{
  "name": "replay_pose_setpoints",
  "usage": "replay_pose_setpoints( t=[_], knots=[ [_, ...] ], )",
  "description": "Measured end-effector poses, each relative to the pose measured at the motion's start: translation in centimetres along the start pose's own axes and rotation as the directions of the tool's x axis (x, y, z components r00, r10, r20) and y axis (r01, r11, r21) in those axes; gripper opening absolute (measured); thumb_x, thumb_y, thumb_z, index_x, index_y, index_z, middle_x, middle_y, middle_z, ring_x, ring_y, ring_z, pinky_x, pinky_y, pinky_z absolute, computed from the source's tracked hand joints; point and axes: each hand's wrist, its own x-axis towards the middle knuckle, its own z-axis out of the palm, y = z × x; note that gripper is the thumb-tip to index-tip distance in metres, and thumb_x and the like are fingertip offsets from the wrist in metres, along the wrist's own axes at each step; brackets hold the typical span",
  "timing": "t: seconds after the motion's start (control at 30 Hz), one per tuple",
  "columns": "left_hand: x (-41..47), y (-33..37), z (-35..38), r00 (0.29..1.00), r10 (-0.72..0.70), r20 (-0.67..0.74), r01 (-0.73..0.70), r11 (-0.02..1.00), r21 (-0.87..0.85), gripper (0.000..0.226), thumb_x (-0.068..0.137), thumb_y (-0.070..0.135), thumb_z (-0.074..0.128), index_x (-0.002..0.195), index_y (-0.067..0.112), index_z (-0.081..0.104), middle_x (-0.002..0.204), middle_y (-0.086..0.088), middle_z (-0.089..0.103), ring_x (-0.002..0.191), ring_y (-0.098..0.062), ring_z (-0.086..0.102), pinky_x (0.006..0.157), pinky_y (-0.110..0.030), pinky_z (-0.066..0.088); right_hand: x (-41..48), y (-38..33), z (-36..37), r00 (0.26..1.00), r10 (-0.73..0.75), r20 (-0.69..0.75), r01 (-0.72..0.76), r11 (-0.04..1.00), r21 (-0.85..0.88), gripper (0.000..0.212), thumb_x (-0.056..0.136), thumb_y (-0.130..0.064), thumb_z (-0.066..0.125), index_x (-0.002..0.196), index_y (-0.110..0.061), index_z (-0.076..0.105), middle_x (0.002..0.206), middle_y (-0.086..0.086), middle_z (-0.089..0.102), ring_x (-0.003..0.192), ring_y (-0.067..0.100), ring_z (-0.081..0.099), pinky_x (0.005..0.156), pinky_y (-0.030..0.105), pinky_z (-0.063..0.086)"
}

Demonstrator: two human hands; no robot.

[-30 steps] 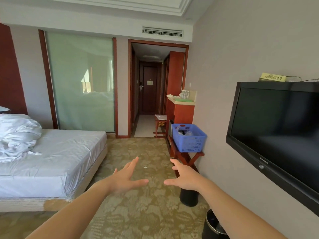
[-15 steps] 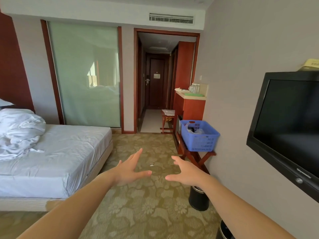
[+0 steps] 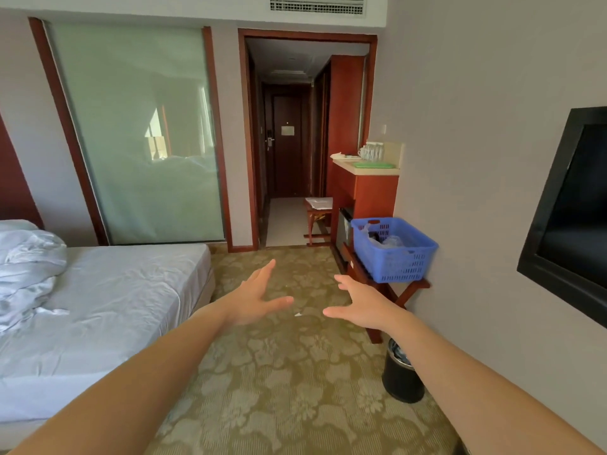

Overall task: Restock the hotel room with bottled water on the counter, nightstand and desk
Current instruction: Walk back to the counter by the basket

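Head view: you are nearer the blue basket [image 3: 394, 261] and worktop [image 3: 364, 169] than a second ago. Your left hand [image 3: 254, 298] and right hand [image 3: 359, 303] reach forward, fingers spread, empty. What may be water bottles [image 3: 372, 151] stand on that worktop.

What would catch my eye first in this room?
Two empty hands, the left hand and right hand, reach out open above the flowered carpet. On the right, a bright blue basket sits on a wooden stand. On the left lies a bed with rumpled white bedding.
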Motion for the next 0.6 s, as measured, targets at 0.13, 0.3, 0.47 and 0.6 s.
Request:
replay_pose_setpoints(
  t=[0.13, 0.3, 0.47, 0.6],
  knots=[
    [2.5, -2.5, -1.0, 1.000, -0.002, 0.016, 0.002, 1.000, -0.002, 0.100, 0.088, 0.060, 0.058, 0.157, 0.028, -0.006, 0.166, 0.002, 0.002, 0.152, -0.018, 0.008, 0.124, -0.049, 0.009, 3.3, -0.5, 1.4, 1.000, 0.010, -0.010, -0.010, 1.000, -0.013, 0.095, 0.080, -0.053, 0.071, 0.155, -0.031, 0.017, 0.157, -0.002, 0.032, 0.141, 0.021, 0.036, 0.113, 0.042, 0.036],
    [5.5, -4.1, -1.1, 0.999, 0.022, 0.023, -0.023, 1.000, 0.005, 0.097, 0.091, 0.055, 0.058, 0.158, 0.024, -0.006, 0.166, 0.000, 0.002, 0.152, -0.018, 0.009, 0.124, -0.049, 0.009, 6.4, -0.1, 1.5, 0.999, 0.006, -0.051, -0.007, 1.000, -0.015, 0.093, 0.081, -0.051, 0.071, 0.154, -0.029, 0.018, 0.157, -0.001, 0.032, 0.142, 0.021, 0.034, 0.114, 0.044, 0.035],
    [9.2, -4.9, -1.1, 0.999, 0.034, 0.037, -0.035, 0.999, 0.020, 0.096, 0.093, 0.054, 0.056, 0.158, 0.022, -0.007, 0.166, -0.001, 0.001, 0.152, -0.019, 0.006, 0.123, -0.050, 0.009, 9.6, 1.0, 0.4, 0.998, 0.007, -0.055, -0.007, 1.000, 0.001, 0.093, 0.083, -0.047, 0.072, 0.155, -0.025, 0.019, 0.158, 0.000, 0.030, 0.144, 0.021, 0.031, 0.115, 0.044, 0.032],
    [12.9, -5.4, -1.3, 0.999, 0.036, 0.024, -0.036, 0.999, 0.016, 0.095, 0.093, 0.055, 0.056, 0.158, 0.023, -0.007, 0.166, 0.000, 0.001, 0.152, -0.019, 0.007, 0.123, -0.050, 0.009, 13.0, 2.1, -0.9, 0.999, -0.001, -0.050, 0.001, 1.000, -0.015, 0.091, 0.085, -0.046, 0.071, 0.156, -0.025, 0.017, 0.158, 0.002, 0.031, 0.143, 0.021, 0.032, 0.115, 0.042, 0.032]
  ],
)
